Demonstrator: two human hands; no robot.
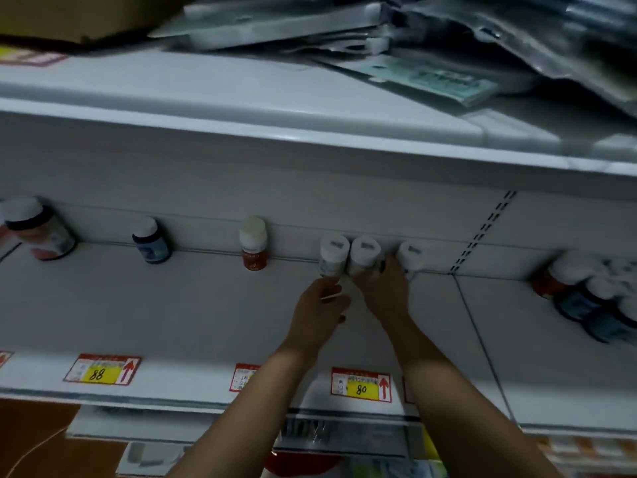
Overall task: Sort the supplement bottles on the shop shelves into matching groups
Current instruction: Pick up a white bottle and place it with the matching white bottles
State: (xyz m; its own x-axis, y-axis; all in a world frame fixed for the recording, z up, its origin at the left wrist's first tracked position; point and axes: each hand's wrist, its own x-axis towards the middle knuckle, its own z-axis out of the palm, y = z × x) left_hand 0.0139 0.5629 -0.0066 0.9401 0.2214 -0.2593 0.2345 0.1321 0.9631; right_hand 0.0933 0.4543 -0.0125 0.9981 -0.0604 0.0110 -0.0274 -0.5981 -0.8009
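Three white-capped bottles stand in a row at the back of the white shelf (172,305): the left bottle (333,255), the middle bottle (364,257) and the right bottle (410,257). My left hand (319,313) touches the base of the left bottle. My right hand (384,289) is wrapped around the lower part of the middle bottle. Further left stand an orange-labelled bottle (254,243), a blue-labelled bottle (151,240) and a large dark bottle (39,229).
A cluster of orange and blue bottles (593,294) fills the shelf's right section. Price tags marked 88 (102,369) and 80 (361,384) sit on the front edge. The shelf above holds stacked flat packages (431,46) and a cardboard box (69,15).
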